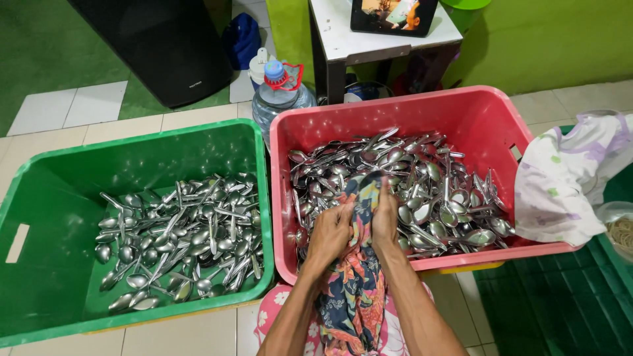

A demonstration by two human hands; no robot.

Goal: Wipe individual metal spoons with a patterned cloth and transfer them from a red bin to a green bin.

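Cloth [356, 277] between green bin [39, 198], pink bin [475, 109].

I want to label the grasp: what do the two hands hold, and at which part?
Both the left hand and the right hand grip the patterned cloth at its upper end, above the pink crate of spoons.

Two crates side by side on the floor [198, 333]: left crate [39, 198] and right crate [475, 109], walls touching. In the left crate, a heap of spoons [181, 240]; in the right crate, a fuller heap of spoons [428, 191]. Over the right crate's near-left part, left hand [330, 231] and right hand [384, 221] close together, a cloth [359, 198] between them, trailing down over the near rim. Draped over the right crate's right wall, another cloth [567, 178]. Behind the crates, a water bottle [280, 95]; further back, a small table [382, 39].
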